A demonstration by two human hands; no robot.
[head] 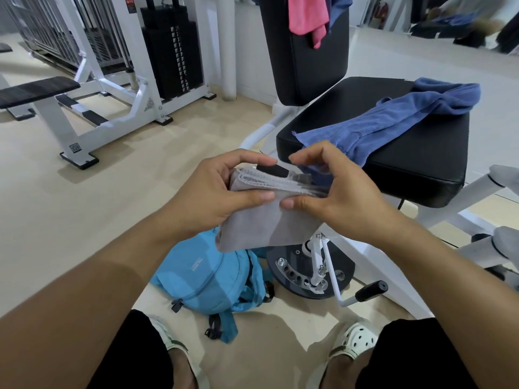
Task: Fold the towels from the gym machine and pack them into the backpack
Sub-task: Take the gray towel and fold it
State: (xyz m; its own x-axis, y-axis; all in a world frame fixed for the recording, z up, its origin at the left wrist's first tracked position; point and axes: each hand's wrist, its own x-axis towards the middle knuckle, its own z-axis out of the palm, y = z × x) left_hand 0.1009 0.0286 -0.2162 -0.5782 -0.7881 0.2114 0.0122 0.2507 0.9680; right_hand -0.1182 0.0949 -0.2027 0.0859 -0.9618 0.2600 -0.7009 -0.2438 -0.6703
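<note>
Left of the black seat pad, well apart from it, a white-framed machine with a dark weight stack stands on the pale floor. Nearer, below the pad's front left corner, a light blue backpack lies on the floor, straps trailing toward the person's feet. Just above the backpack and in front of the pad's front edge, the left hand grips the left end of a folded grey towel, thumb pressed on its near face and fingers curled over the top edge. The right hand pinches the same towel at its right end, thumb tip almost meeting the left thumb, fingers arched over the layered edge. On the seat pad itself a blue towel lies unfolded and rumpled, running from the front left corner to the far right. Above the pad, draped over the upright backrest, hangs a pink towel beside another blue cloth.
</note>
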